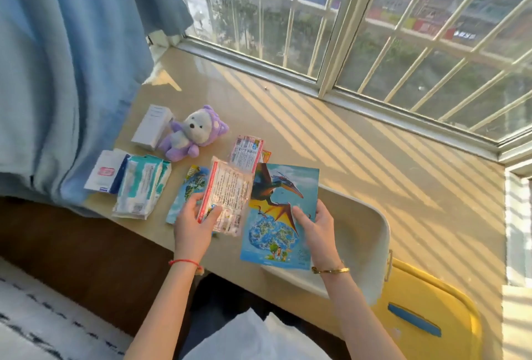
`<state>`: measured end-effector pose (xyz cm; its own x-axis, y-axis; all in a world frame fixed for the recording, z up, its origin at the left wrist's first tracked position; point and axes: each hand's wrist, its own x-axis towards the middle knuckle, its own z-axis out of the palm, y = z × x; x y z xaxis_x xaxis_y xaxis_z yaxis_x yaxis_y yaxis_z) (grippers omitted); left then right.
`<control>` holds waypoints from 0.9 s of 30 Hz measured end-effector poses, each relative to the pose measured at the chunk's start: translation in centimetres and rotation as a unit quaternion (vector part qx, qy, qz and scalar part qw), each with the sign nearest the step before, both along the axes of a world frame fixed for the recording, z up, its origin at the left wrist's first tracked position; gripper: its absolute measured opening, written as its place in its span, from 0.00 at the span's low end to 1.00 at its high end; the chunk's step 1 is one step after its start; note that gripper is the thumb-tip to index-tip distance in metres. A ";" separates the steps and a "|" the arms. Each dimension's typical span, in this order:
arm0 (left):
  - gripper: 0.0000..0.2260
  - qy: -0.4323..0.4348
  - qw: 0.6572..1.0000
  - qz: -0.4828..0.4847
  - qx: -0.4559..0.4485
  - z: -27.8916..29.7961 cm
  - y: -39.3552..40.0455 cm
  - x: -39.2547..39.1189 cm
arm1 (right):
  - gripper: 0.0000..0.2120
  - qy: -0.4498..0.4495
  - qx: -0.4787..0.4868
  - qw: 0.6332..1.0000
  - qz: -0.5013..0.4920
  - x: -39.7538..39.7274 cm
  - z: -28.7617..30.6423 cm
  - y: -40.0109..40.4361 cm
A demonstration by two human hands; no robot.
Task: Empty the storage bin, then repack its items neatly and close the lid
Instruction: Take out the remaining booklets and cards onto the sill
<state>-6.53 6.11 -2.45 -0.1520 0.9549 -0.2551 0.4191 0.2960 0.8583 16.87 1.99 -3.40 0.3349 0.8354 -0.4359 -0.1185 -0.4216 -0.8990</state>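
Observation:
My right hand [315,226] grips the right edge of a blue dinosaur picture book [277,233], holding it over the white storage bin [365,244]. A clear snack packet with red trim [226,195] is held in my left hand [191,223], thumb on top. Beneath that packet lies a second blue booklet [187,190]. Another red-trimmed packet [246,152] lies just behind. Farther left on the sill are a purple plush bear [191,132], a white box [152,126], a teal wipes pack [142,187] and a white tissue pack [105,171]. The bin's yellow lid [431,313] lies to its right.
Everything rests on a beige window sill [331,135] below a barred window [374,28]. A blue curtain [66,57] hangs at the left, its hem touching the sill. A dark wooden edge [95,244] runs under the sill near my lap.

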 end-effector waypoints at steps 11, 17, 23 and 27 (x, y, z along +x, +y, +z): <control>0.20 -0.024 0.999 0.042 0.002 -1.4 10.1 -13.0 | 0.13 -0.037 -0.050 0.998 -0.009 -14.4 -4.9 9.0; 0.20 -0.065 0.997 -0.032 -0.032 -4.0 17.8 -16.2 | 0.13 -0.068 -0.128 0.989 -0.027 -20.8 -10.3 12.3; 0.14 -0.127 0.982 -0.123 -0.072 -8.8 23.1 -11.5 | 0.12 -0.076 -0.168 0.982 -0.051 -23.3 -14.4 13.7; 0.16 -0.143 0.967 -0.187 -0.101 -12.4 24.9 -7.1 | 0.11 -0.078 -0.191 0.976 -0.064 -23.2 -16.4 13.6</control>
